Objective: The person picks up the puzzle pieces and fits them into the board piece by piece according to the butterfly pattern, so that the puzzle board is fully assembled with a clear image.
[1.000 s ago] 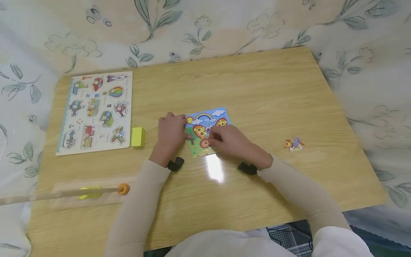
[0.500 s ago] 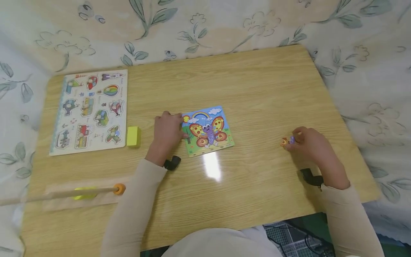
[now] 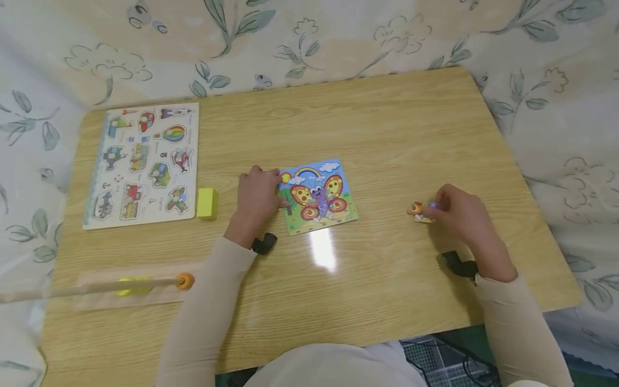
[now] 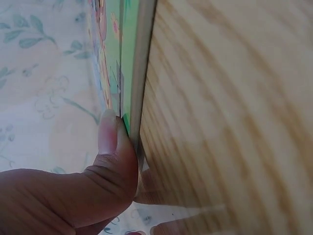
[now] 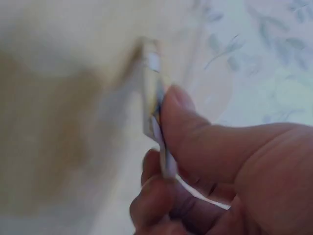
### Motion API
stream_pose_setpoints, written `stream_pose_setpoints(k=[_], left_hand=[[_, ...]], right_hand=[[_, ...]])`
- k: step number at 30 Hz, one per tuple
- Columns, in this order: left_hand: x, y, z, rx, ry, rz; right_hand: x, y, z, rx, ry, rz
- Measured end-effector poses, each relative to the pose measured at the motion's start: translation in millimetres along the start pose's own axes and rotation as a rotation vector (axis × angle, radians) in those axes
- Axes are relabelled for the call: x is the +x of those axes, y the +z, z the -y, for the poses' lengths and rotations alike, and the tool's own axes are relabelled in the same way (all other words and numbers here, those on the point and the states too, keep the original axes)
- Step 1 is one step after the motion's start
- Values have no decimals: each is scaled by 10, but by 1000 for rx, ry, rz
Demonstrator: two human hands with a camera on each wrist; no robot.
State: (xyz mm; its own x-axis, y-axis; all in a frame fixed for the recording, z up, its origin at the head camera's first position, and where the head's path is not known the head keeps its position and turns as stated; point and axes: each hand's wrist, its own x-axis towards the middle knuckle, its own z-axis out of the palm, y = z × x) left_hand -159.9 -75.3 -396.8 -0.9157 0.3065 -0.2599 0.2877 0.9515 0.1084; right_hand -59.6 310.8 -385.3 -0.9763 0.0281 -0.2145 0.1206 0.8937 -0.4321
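A square butterfly puzzle (image 3: 319, 196) lies mid-table, its picture facing up. At its left side my left hand (image 3: 257, 196) holds the board steady, fingers near the upper corner. In the left wrist view the thumb (image 4: 115, 147) presses on the board's edge (image 4: 139, 73). Well to the right, my right hand (image 3: 459, 212) pinches a small flat puzzle piece (image 3: 417, 210) with a brown, bear-like head and a purple part. The right wrist view shows this thin piece (image 5: 152, 93) edge-on between thumb and fingers; its picture side is mostly hidden there.
A vehicle peg puzzle board (image 3: 145, 166) lies at the table's left, with a yellow block (image 3: 207, 203) beside it. At the front left is a wooden base with a long rod (image 3: 106, 287) and an orange ring (image 3: 185, 280). Patterned cloth (image 3: 338, 37) hangs behind the table.
My right hand has left the butterfly puzzle, gone right to the small piece and taken hold of it. Now the piece is slightly farther left. My left hand stays at the puzzle's edge.
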Motion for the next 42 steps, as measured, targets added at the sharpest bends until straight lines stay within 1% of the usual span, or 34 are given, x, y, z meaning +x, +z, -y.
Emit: stream_pose_setpoints(k=[2,4,9,11,13,14,16,20,22,26,29,36,42], left_hand=[[1,0,-1,-1,-1,3],[-1,1,-5,-6,-4,4],[-3,13,-25,-17,-8,-2],[-1,22,-49,-18,-13,3],[6,33,-86,-18,-20,9],[12,37,-110,-16,-19,12],[30,46,-167,-17,-6,12],[73,55,-257,-15,31,-15],[82,56,-268,-8,26,-29],[70,58,-232,-2,2,-25],[54,61,-187,-8,1,-20],[23,66,-73,0,-26,-40],[11,56,-18,-3,-31,-53]], right_hand=[[77,11,217,38,-51,9],[172,51,471,94,-110,38],[414,297,1082,252,-236,133],[480,429,1241,265,-268,176],[511,545,1336,246,-281,205],[515,593,1355,229,-283,213],[505,656,1349,180,-273,203],[466,706,1272,119,-246,142],[462,719,1265,116,-253,125],[476,745,1333,114,-272,131],[498,776,1389,87,-265,137],[573,836,1499,75,-262,148],[629,854,1551,60,-248,175]])
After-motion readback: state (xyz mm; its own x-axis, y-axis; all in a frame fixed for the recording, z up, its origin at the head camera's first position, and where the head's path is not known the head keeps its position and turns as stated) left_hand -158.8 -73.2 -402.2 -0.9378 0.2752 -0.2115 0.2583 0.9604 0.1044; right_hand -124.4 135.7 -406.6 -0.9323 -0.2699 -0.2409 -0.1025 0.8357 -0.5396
